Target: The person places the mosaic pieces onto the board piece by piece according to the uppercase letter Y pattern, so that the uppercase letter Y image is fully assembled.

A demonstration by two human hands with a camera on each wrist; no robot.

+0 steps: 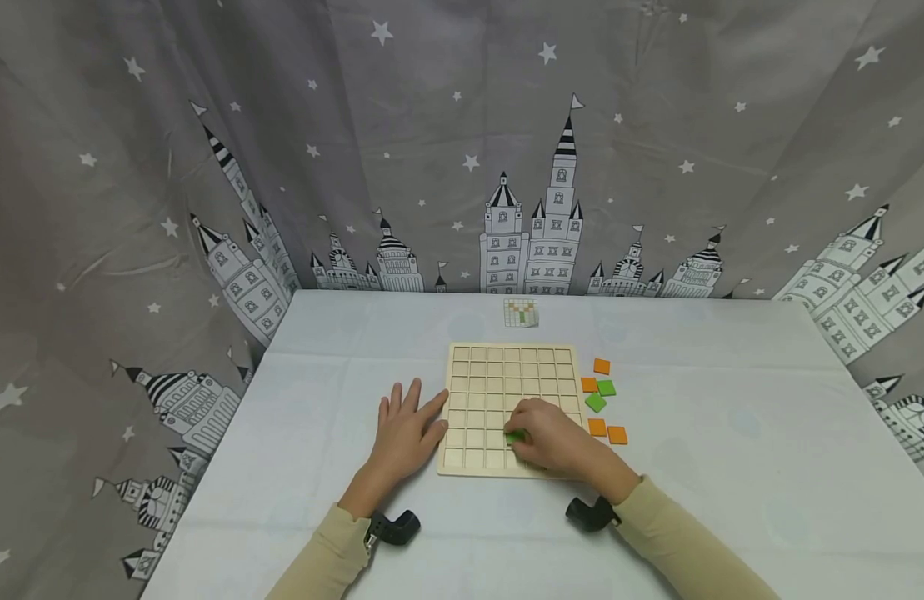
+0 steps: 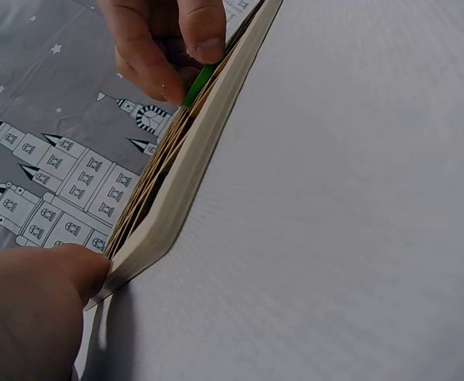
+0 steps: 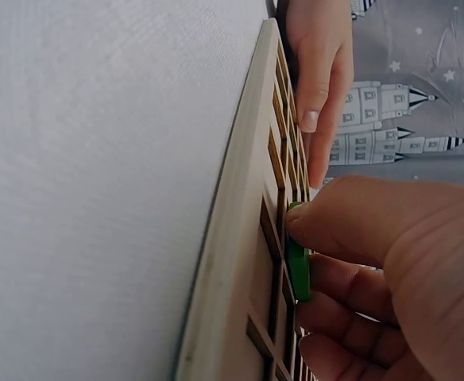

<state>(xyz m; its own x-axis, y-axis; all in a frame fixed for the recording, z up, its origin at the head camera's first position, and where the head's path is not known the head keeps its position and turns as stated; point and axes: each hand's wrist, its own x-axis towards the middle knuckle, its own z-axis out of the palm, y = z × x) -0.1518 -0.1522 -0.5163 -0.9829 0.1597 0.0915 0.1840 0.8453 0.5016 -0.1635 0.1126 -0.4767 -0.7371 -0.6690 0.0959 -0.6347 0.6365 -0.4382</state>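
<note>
One table (image 1: 731, 458) sits under the wooden board (image 1: 469, 400). The left hand (image 1: 404, 429), fingers straight and spread, touches the board's left edge; the right hand (image 1: 555, 437) is over its near half. A picture card (image 1: 521, 312) lies past its far edge, loose tiles (image 1: 601, 366) by its right. The right hand pinches a green tile (image 1: 514, 437), maybe fitting it into the board. Next, it likely needs pushing flat, then letting go.

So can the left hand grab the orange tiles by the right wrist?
Probably not easily: the right hand, pinching a green tile, is between the left hand and those orange tiles.
</note>
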